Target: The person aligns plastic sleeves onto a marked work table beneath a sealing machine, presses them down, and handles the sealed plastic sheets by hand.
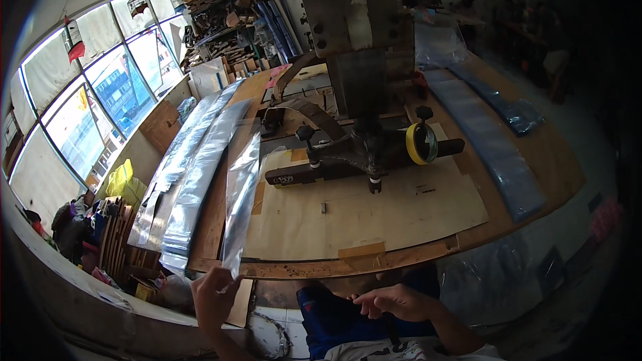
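Observation:
At the front left edge of the table, my left hand (212, 294) pinches the near end of a clear plastic film strip (242, 194). The strip stretches away from me along the left side of a tan board (361, 217). In front of my lap, just off the table edge, my right hand (394, 303) hovers with fingers loosely extended and nothing visible in them. Above the board stands a heavy dark press (361, 80), whose black crossbar (364, 162) spans the board. A yellow tape roll (421, 144) hangs at the crossbar's right part.
Stacked clear plastic strips (200, 194) lie on the table's left side. Bluish plastic strips (491, 147) lie on the right. Brown tape (362, 250) marks the board's front edge. Wood scraps (214, 0) are piled at the back, beyond the windows (120, 87). Other people show dimly at the far right.

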